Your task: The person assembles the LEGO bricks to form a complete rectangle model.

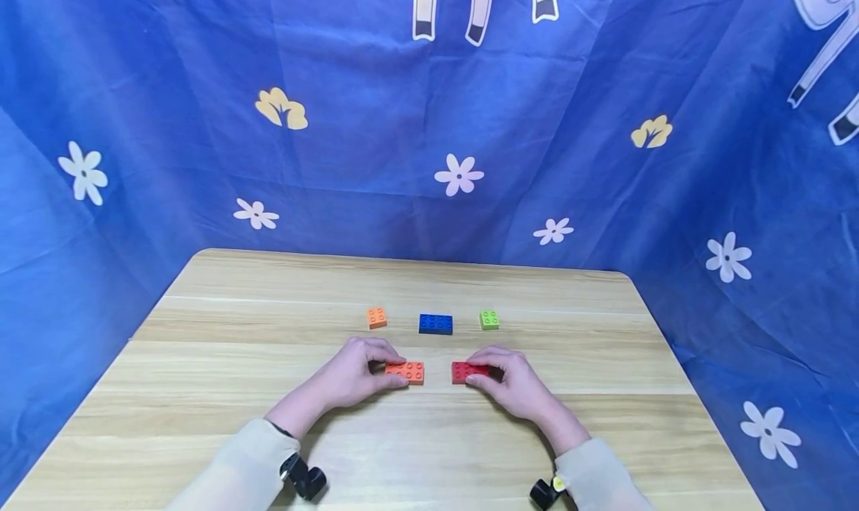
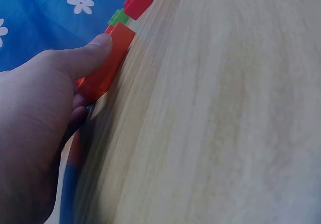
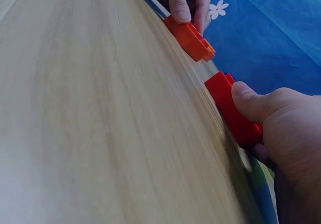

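Left hand (image 1: 356, 377) pinches orange rectangular plastic brick (image 1: 416, 374); right hand (image 1: 515, 386) red rectangular plastic brick (image 1: 458, 374). Both roughly midway between worktop (image 1: 436, 444) side edges. Long-side grips apparently leave facing ends free.

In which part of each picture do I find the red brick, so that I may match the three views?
Head: the red brick is slightly right of centre, in the lower half, pinched by the right hand.
Left wrist: at the top edge, slightly left of centre.
Right wrist: right of centre, about mid-height.
Shared landmark: the larger orange brick, held by the left hand.
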Available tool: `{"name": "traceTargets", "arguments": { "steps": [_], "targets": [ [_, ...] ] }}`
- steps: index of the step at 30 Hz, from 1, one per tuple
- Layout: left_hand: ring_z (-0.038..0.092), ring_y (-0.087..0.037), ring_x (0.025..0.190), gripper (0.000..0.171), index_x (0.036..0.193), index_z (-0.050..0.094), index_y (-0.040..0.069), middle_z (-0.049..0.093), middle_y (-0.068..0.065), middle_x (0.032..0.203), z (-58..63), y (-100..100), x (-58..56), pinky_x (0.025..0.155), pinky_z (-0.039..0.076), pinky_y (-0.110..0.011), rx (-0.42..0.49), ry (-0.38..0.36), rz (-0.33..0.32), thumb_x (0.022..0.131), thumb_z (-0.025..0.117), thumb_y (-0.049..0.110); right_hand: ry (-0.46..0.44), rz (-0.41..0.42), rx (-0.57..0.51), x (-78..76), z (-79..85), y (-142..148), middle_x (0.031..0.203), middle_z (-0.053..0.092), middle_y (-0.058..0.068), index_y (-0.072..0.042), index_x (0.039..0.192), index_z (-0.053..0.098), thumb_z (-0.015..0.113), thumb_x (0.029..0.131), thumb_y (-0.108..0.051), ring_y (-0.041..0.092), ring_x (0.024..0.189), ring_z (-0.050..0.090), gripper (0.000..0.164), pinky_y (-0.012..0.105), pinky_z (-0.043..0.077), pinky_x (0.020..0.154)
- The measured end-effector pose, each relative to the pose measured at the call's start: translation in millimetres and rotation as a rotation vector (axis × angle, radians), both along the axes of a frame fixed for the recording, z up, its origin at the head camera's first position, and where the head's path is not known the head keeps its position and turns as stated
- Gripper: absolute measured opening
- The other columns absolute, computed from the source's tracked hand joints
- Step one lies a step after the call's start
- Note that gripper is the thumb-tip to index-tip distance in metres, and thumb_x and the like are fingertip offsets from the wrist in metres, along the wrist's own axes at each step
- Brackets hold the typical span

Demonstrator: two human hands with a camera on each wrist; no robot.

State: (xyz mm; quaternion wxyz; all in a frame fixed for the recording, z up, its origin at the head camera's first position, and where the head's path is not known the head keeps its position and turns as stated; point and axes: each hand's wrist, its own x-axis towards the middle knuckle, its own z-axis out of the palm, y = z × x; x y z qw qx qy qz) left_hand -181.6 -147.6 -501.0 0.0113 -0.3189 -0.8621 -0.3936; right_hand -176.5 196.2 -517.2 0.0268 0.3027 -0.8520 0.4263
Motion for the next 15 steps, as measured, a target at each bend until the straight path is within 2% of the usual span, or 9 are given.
{"name": "traceTargets", "arguments": {
  "steps": [9, 15],
  "targets": [
    [0.067, -0.007, 0.098, 0.035, 0.113, 0.083, 0.013, 0.074, 0.013, 0.104, 1.1, 5.0, -0.1, 0.091, 0.057, -0.036, -0.009, -0.008, 0.019, 0.087, 0.090, 0.035, -0.017, -0.010, 0.000, -1.8, -0.8, -5.2, 0.116, 0.073, -0.012, -0.017, 0.117, 0.081, 0.085, 0.093, -0.024, 0.011, 0.112, 0.068, 0.025, 0.039, 0.052, 0.104],
    [0.067, -0.006, 0.097, 0.036, 0.113, 0.083, 0.014, 0.074, 0.014, 0.104, 0.4, 8.5, -0.3, 0.090, 0.056, -0.035, -0.026, -0.014, 0.037, 0.087, 0.089, 0.038, -0.005, 0.000, -0.015, -2.2, -1.0, -9.1, 0.115, 0.074, -0.009, -0.016, 0.116, 0.081, 0.085, 0.093, -0.022, 0.013, 0.110, 0.069, 0.024, 0.039, 0.053, 0.102]
  ]
}}
